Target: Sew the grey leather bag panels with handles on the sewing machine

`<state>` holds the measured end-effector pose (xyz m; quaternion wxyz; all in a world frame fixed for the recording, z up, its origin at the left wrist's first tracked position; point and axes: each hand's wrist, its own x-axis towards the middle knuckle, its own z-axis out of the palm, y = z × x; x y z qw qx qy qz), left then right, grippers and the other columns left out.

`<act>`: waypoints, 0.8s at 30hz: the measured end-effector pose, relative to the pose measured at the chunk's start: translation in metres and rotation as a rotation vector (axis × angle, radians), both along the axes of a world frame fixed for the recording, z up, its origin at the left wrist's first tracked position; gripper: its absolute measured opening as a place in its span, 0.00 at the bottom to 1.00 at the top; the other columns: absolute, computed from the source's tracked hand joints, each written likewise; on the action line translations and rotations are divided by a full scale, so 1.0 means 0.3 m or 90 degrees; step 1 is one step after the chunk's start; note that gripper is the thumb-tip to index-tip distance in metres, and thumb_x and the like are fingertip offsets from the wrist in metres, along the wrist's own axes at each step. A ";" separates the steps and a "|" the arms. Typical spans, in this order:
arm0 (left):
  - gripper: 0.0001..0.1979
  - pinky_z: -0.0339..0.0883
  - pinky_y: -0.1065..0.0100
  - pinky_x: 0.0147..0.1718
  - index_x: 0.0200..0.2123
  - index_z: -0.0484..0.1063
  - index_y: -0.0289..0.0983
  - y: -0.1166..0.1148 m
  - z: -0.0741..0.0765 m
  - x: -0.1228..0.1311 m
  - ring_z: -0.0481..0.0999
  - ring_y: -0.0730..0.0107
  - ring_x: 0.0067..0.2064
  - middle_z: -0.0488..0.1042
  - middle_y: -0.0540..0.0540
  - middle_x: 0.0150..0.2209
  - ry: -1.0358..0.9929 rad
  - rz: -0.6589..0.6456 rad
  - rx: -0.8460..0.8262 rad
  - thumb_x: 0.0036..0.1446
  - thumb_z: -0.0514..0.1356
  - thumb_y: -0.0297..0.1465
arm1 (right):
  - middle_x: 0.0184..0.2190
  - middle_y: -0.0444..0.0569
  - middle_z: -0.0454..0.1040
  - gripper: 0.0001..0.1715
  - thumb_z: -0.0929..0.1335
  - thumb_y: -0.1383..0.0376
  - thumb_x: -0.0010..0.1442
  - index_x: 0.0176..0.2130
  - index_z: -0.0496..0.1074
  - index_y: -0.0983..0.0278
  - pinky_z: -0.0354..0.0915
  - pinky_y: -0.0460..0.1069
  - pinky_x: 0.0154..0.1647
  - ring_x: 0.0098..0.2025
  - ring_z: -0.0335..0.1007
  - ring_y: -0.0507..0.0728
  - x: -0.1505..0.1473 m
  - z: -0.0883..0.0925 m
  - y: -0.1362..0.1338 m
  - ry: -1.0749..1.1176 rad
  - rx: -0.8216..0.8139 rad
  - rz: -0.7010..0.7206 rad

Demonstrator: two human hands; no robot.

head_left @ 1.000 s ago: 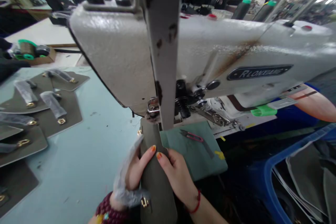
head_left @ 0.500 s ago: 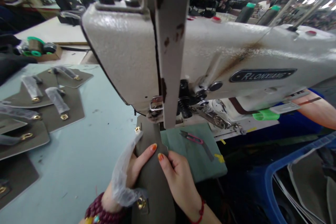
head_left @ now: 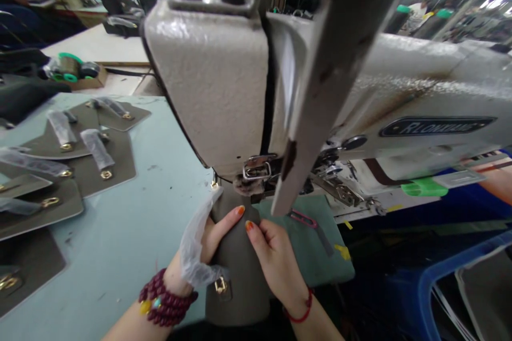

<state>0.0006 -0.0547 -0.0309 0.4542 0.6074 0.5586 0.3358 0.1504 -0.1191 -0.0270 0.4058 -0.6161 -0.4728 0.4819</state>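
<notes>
A grey-brown panel lies with its far end under the head of a white sewing machine. A plastic-wrapped strap with gold buckles at its ends is attached along the panel's left side. My left hand passes beneath this strap, its thumb pressing on the panel and its other fingers largely hidden. My right hand grips the right edge, fingers curled under and thumb on top. The two thumbs nearly meet just in front of the presser area, where the needle is not visible.
Similar panels with wrapped straps lie at left on the pale blue table. Pink-handled thread snips rest on the green surface to the right. A blue bin holds more panels at lower right. A slanted metal bar crosses before the machine.
Both hands have moved a little forward with the panel, which reaches slightly farther under the machine head. My view has shifted, so the machine appears farther right and the metal bar more slanted.
</notes>
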 end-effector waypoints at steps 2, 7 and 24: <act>0.30 0.62 0.55 0.61 0.53 0.70 0.38 0.013 0.020 0.006 0.75 0.51 0.55 0.77 0.41 0.53 -0.035 -0.007 -0.047 0.54 0.63 0.50 | 0.20 0.40 0.55 0.25 0.62 0.52 0.65 0.23 0.58 0.64 0.46 0.45 0.23 0.24 0.50 0.49 0.000 0.002 0.016 -0.003 0.007 -0.004; 0.24 0.62 0.57 0.61 0.49 0.73 0.40 0.056 0.034 0.006 0.75 0.52 0.54 0.78 0.44 0.51 -0.035 -0.016 0.000 0.54 0.63 0.49 | 0.20 0.40 0.56 0.23 0.62 0.54 0.65 0.23 0.60 0.64 0.48 0.45 0.23 0.24 0.51 0.49 -0.002 0.016 0.053 0.005 0.026 -0.011; 0.28 0.59 0.49 0.63 0.50 0.76 0.37 0.195 0.059 -0.017 0.72 0.45 0.59 0.80 0.40 0.50 -0.081 -0.135 0.053 0.52 0.64 0.50 | 0.21 0.43 0.61 0.25 0.61 0.53 0.66 0.25 0.67 0.66 0.52 0.46 0.26 0.25 0.55 0.50 -0.040 -0.011 0.125 -0.004 0.084 -0.058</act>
